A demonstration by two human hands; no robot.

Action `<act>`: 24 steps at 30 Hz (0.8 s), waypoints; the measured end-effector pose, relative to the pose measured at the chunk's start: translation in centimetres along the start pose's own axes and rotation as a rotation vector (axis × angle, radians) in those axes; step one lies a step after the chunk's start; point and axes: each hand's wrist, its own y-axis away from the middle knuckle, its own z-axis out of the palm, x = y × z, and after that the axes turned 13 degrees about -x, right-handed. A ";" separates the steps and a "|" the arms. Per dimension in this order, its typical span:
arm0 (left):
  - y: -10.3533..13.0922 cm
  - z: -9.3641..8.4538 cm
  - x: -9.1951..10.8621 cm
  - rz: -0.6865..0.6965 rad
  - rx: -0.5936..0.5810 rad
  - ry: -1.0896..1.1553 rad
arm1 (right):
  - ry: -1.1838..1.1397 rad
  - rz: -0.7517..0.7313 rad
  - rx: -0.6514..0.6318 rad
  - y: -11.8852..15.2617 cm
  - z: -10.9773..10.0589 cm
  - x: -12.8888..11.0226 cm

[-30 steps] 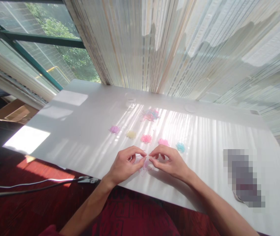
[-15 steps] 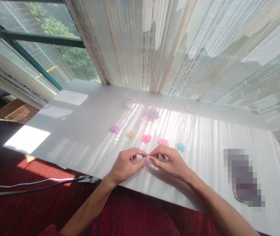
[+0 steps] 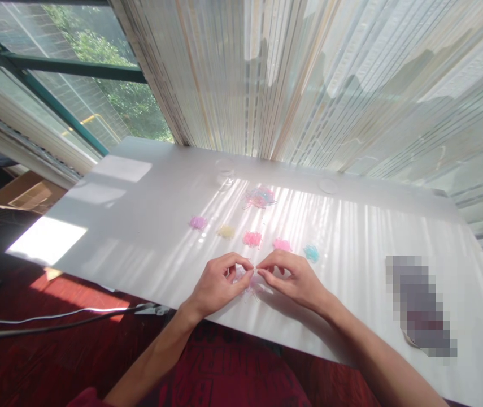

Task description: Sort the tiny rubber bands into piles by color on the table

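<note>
My left hand (image 3: 222, 281) and my right hand (image 3: 292, 278) meet fingertip to fingertip above a loose pile of pale purple bands (image 3: 249, 288) near the table's front edge. Both hands are closed in a pinch, and what lies between the fingertips is too small to make out. Beyond them runs a row of small heaps: purple (image 3: 198, 223), yellow (image 3: 226, 231), red-pink (image 3: 252, 239), pink (image 3: 282, 245) and blue (image 3: 311, 252). A larger mixed-colour pile (image 3: 260, 196) lies farther back.
A clear round container (image 3: 225, 178) and a clear disc (image 3: 327, 186) stand at the back of the white table (image 3: 139, 209). A blurred-out dark object (image 3: 421, 308) lies at the right. Cables (image 3: 75, 314) run at the lower left, and a striped curtain (image 3: 266, 73) hangs behind.
</note>
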 end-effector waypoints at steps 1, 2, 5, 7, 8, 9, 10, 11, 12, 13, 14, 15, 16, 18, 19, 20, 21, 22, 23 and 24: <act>0.0 0.0 0.0 -0.002 -0.001 -0.001 | 0.003 0.001 0.000 0.0 0.0 0.0; 0.0 0.0 0.0 -0.005 -0.001 -0.002 | 0.004 0.002 -0.001 0.0 0.0 0.1; 0.0 -0.2 0.0 -0.013 -0.001 -0.003 | 0.009 0.003 -0.006 0.1 0.0 0.2; 0.0 -0.3 0.0 -0.016 0.000 -0.005 | 0.015 0.001 -0.002 0.1 0.0 0.2; 0.0 -0.5 0.0 -0.016 0.002 -0.006 | 0.019 0.001 0.002 0.1 0.0 0.2; 0.0 -0.6 0.0 -0.015 0.003 -0.007 | 0.023 0.001 0.007 0.0 -0.1 0.2; 0.0 -0.6 0.0 -0.014 0.004 -0.009 | 0.025 0.002 0.011 0.0 -0.1 0.2; 0.0 -0.7 0.0 -0.012 0.004 -0.011 | 0.028 0.003 0.014 0.0 -0.1 0.2; 0.0 -0.7 0.0 -0.010 0.005 -0.014 | 0.029 0.004 0.013 0.0 -0.1 0.2; 0.0 -0.7 0.0 -0.007 0.006 -0.018 | 0.030 0.005 0.010 0.0 -0.1 0.2; 0.0 -0.7 0.0 -0.005 0.008 -0.023 | 0.031 0.004 0.007 0.0 0.0 0.2; 0.0 -0.7 -0.1 -0.003 0.013 -0.029 | 0.031 0.001 0.006 0.0 0.0 0.3; 0.0 -0.7 -0.1 -0.003 0.021 -0.037 | 0.031 0.000 0.009 0.1 0.0 0.3; -0.1 -0.9 -0.3 -0.008 0.056 -0.062 | 0.037 0.007 0.026 0.1 0.0 0.4; -0.2 -1.1 -0.5 -0.015 0.085 -0.080 | 0.044 0.016 0.034 0.1 0.0 0.5; -0.2 -1.4 -0.7 -0.024 0.123 -0.101 | 0.051 0.026 0.039 0.1 0.0 0.5; -0.3 -1.8 -1.0 -0.037 0.168 -0.126 | 0.060 0.037 0.040 0.1 0.0 0.6; -0.4 -2.3 -1.3 -0.053 0.218 -0.155 | 0.066 0.044 0.037 0.1 -0.1 0.6; -0.6 -2.8 -1.6 -0.072 0.271 -0.185 | 0.071 0.046 0.032 0.1 -0.1 0.6; -0.7 -3.3 -1.8 -0.092 0.321 -0.217 | 0.074 0.046 0.024 0.1 -0.1 0.5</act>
